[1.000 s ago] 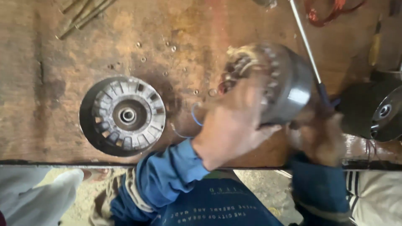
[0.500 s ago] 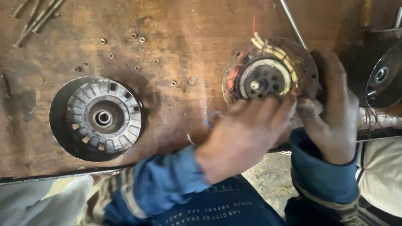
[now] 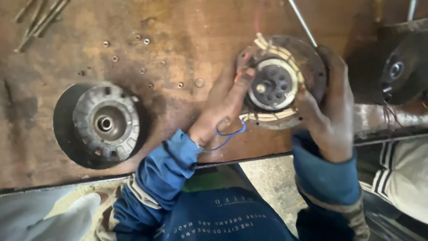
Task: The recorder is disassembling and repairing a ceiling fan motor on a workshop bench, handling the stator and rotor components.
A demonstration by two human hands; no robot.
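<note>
Right now both hands work the round motor stator (image 3: 275, 85), tilted up off the wooden bench (image 3: 187, 40) w/ its face toward the camera, prob. so the windings show. Right hand (image 3: 332, 111) wraps the rim from the far side, fingers clenched on it to steady it. Left hand (image 3: 225, 105) lies against the near edge, fingertips pressed to the coil ring, not gripping. Blue wire (image 3: 229, 134) loops just below the left fingers. Finned metal housing (image 3: 104, 122) sits well apart, past the left wrist; small washers (image 3: 142, 56) scattered between.
</note>
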